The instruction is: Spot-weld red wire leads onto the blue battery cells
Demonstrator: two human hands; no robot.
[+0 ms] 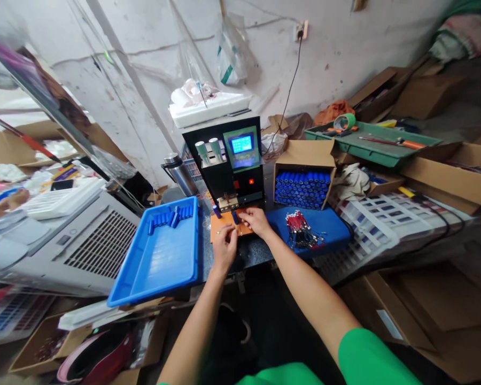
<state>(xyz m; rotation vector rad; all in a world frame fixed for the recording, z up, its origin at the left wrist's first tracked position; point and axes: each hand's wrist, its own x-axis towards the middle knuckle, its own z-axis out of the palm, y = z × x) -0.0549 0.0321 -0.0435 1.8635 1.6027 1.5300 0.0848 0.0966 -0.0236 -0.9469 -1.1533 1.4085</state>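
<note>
My right hand point(254, 221) reaches in from the right, its thumb and fingers closed at the side of a blue cylindrical battery cell point(235, 217). That cell stands below the metal electrode head point(227, 202) of a black spot welder point(208, 182). Just in front of it, my left hand point(225, 245) has its fingertips pinched together over an orange board point(216, 229). Whatever is between those fingers is too small to tell. A second blue cell stands on the board's left side, close to the welder.
Left is a blue tray point(164, 267) with several blue cells along its far end. An open carton point(304, 152) of blue cells stands right, behind a bundle of red and black wire leads point(300, 227) on a blue surface. A steel flask point(180, 174) stands behind the tray.
</note>
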